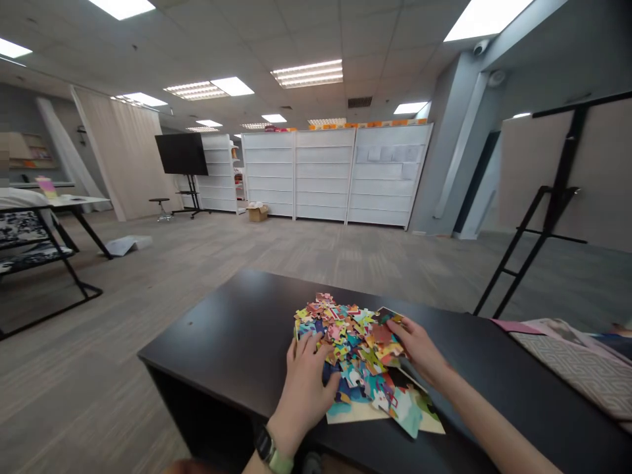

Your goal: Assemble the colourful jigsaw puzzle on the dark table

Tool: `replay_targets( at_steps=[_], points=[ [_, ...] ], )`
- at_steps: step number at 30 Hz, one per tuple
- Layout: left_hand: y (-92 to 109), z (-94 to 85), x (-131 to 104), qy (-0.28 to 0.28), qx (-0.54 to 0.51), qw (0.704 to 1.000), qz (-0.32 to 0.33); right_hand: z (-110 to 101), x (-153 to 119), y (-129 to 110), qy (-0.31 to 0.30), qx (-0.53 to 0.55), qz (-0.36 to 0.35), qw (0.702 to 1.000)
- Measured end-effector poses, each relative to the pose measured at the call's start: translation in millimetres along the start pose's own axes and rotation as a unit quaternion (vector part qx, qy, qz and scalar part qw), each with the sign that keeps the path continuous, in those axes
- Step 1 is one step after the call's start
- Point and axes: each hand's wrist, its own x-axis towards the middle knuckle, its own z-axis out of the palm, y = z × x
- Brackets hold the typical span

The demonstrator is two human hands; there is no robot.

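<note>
A heap of colourful jigsaw pieces [348,336] lies on the dark table [222,329], with larger picture sheets [407,408] under its near side. My left hand [309,382] rests at the heap's left edge, fingers spread over the pieces, holding nothing; a watch [265,444] is on its wrist. At the heap's right side is my right hand [417,345], its thumb and fingers closed on a reddish-brown puzzle piece at the edge of the pile.
A patterned cloth item [573,362] lies at the table's right end. Beyond stand a black easel [553,197] at the right, white shelving [326,174], a screen on a stand [182,155], a cardboard box [257,212] and a chair [34,243] at the left.
</note>
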Motion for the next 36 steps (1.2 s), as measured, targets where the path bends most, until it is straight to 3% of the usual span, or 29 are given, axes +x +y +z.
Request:
replay_targets(
  at_steps=[2,5,10,14,16,20,23,28,36],
  points=[
    [-1,1.3,-2,-0.011,0.034,0.999,0.003,11,6,0,-0.008,-0.081,-0.044,0.996],
    [-18,-8.7,3,0.009,0.046,0.999,-0.026,17,15,1,-0.002,-0.218,-0.103,0.97],
    [-49,-39.7,3,0.018,0.054,0.997,-0.046,2,18,4,0.044,-0.391,-0.148,0.907],
    [-50,-56.5,-5,0.033,0.044,0.996,-0.071,-9,8,0,0.083,-0.457,-0.182,0.867],
    [-40,-54.9,-11,0.037,0.045,0.995,-0.077,-7,-3,-4,0.038,-0.472,-0.224,0.852],
    [-10,-32.4,-21,-0.02,0.047,0.995,-0.09,16,-31,-8,-0.176,-0.465,-0.336,0.8],
    [6,-16.2,-23,-0.058,0.048,0.992,-0.102,32,-44,-4,-0.274,-0.467,-0.344,0.767],
    [9,-13.6,-13,-0.089,0.028,0.992,-0.086,39,-48,-3,-0.298,-0.475,-0.316,0.765],
    [-4,-21.6,-1,-0.109,0.033,0.991,-0.067,39,-51,-4,-0.26,-0.475,-0.407,0.735]
  ],
)
